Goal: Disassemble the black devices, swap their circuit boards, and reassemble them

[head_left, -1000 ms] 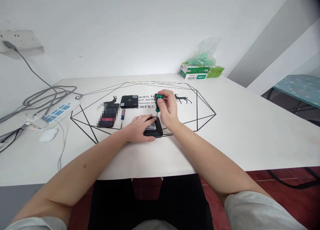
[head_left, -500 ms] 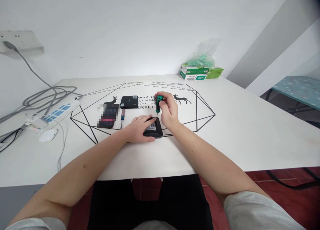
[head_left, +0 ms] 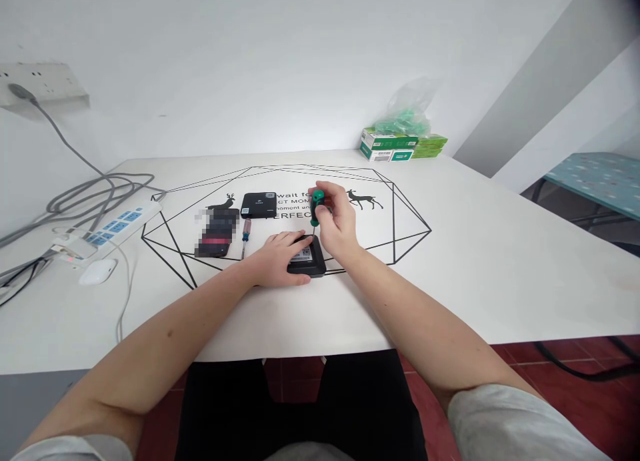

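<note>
A flat black electronic box (head_left: 317,265) with a white label lies on the table. My left hand (head_left: 278,257) rests across its left part, fingers at the far edge and thumb by the near side, holding it down. My right hand (head_left: 340,221) grips the handle of a green and black screwdriver (head_left: 317,201). The screwdriver stands nearly upright, its tip at the far edge of the box, close to my left fingertips; the exact contact point is too small to make out. Left of my hands lies a second screwdriver (head_left: 247,230) with a clear red and blue handle.
Behind my left hand sits another flat black box (head_left: 259,205), beside a pixelated phone-like object (head_left: 217,233). A power strip (head_left: 117,229), grey cables and a white earphone case (head_left: 98,271) occupy the left side. Green and white boxes (head_left: 389,145) under a plastic bag stand at the back.
The handle of the green screwdriver has tilted and turned slightly as my right fingers shifted around it. My left hand and the box have stayed in place.
</note>
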Action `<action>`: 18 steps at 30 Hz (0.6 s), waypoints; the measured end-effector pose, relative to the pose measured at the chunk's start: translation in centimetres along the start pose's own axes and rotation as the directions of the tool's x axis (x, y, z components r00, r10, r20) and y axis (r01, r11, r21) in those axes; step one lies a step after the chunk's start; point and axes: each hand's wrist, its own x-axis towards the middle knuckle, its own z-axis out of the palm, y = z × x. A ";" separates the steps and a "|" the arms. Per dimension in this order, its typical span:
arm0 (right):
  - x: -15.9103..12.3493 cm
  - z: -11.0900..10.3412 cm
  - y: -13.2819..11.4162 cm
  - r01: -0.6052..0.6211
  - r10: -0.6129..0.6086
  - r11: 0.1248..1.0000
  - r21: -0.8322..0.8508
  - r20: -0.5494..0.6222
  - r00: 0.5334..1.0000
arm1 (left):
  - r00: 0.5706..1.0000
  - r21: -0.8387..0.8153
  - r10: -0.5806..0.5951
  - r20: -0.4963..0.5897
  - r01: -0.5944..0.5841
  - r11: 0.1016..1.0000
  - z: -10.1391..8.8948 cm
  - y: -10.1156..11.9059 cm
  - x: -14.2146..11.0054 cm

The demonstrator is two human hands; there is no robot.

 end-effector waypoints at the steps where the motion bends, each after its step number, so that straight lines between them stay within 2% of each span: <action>1: 0.0 0.0 0.0 -0.004 0.003 1.000 0.025 0.017 1.000 | 1.000 0.000 -0.002 0.002 0.002 1.000 0.0 0.0 0.0; 3: 0.0 0.0 -0.1 0.014 -0.014 1.000 0.013 0.025 1.000 | 1.000 -0.004 0.003 0.001 -0.003 1.000 0.0 0.0 0.0; 6: 0.3 0.1 -0.1 0.048 -0.050 0.993 -0.106 -0.022 0.998 | 1.000 -0.015 0.018 -0.012 -0.018 1.000 0.0 0.0 0.0; 9: 0.4 0.2 0.0 0.014 -0.021 0.985 -0.175 -0.044 0.999 | 0.999 -0.025 0.020 -0.026 -0.021 0.999 0.1 -0.1 0.0; 14: 0.0 0.2 0.3 -0.034 0.031 0.997 -0.071 -0.046 0.998 | 0.999 -0.015 0.021 -0.026 -0.022 1.000 0.2 -0.2 0.0; 18: -0.1 0.1 0.2 -0.051 0.050 0.997 0.051 0.017 0.999 | 1.000 0.004 -0.002 -0.007 0.002 1.000 0.2 -0.2 0.1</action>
